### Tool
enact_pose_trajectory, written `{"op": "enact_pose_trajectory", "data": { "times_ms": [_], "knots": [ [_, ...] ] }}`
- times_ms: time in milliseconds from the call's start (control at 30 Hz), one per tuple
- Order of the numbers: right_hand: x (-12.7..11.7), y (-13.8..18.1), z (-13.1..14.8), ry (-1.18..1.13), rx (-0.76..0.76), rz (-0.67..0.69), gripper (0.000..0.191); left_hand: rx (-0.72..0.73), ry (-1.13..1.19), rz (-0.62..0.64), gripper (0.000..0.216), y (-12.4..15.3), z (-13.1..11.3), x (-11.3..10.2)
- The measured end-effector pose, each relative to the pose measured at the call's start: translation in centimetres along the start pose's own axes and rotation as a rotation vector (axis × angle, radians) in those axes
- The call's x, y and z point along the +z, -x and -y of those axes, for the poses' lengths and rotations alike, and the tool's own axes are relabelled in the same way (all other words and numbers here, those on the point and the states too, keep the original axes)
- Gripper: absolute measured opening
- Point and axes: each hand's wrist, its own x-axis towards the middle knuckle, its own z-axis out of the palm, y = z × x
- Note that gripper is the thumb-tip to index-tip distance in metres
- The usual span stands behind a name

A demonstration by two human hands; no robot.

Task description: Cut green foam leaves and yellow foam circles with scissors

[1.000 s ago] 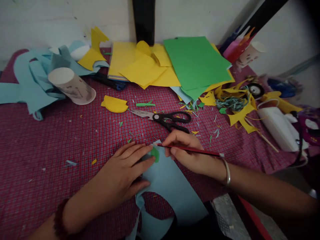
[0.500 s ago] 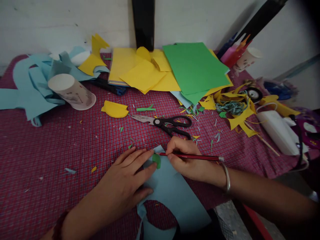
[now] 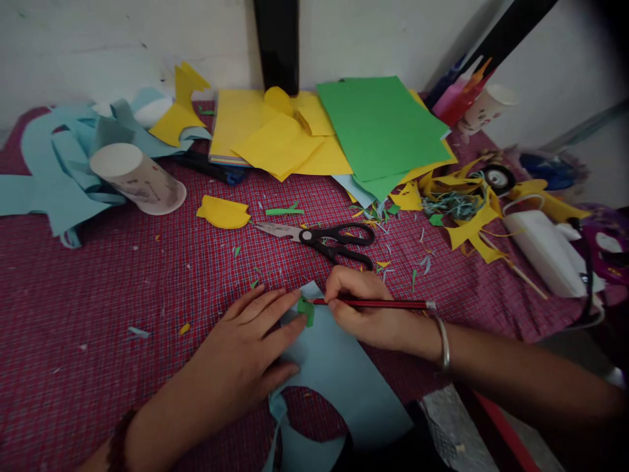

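My right hand (image 3: 361,308) pinches a red pencil (image 3: 393,304) near its tip. The tip meets the edge of a small green paper piece (image 3: 306,312). That piece lies on a blue sheet of paper (image 3: 344,367) with a large rounded cut-out at its near end. My left hand (image 3: 258,341) lies flat with fingers stretched over the left part of the blue sheet, and its fingertips touch the green piece. Beyond the hands rest black-handled scissors (image 3: 314,236), their blades pointing left.
A paper cup (image 3: 140,180) stands at the left beside blue paper scraps (image 3: 69,157). Yellow sheets (image 3: 280,147) and green sheets (image 3: 383,128) lie at the back. Yellow offcuts (image 3: 472,216) and a white device (image 3: 548,252) are at the right. Small clippings dot the checked cloth (image 3: 122,275).
The view has shifted slightly. The pencil tip stays at the green piece's edge, and my left hand keeps nearly the same place on the blue sheet.
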Motion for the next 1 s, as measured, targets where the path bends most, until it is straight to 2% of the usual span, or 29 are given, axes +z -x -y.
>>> {"op": "enact_pose_trajectory", "data": {
  "times_ms": [300,533,1000],
  "knots": [
    [0.0,0.2,-0.1,-0.053,0.024,0.033,0.009,0.007,-0.009,0.002,0.044,0.1,-0.1,-0.1],
    [-0.2,0.2,0.0,-0.049,-0.019,0.064,0.012,0.017,-0.015,0.002,0.044,-0.1,-0.1,-0.2],
    [0.3,0.4,-1.0,-0.064,-0.116,0.042,0.014,0.025,-0.003,-0.020,0.041,0.1,0.0,-0.2]
  ]
}}
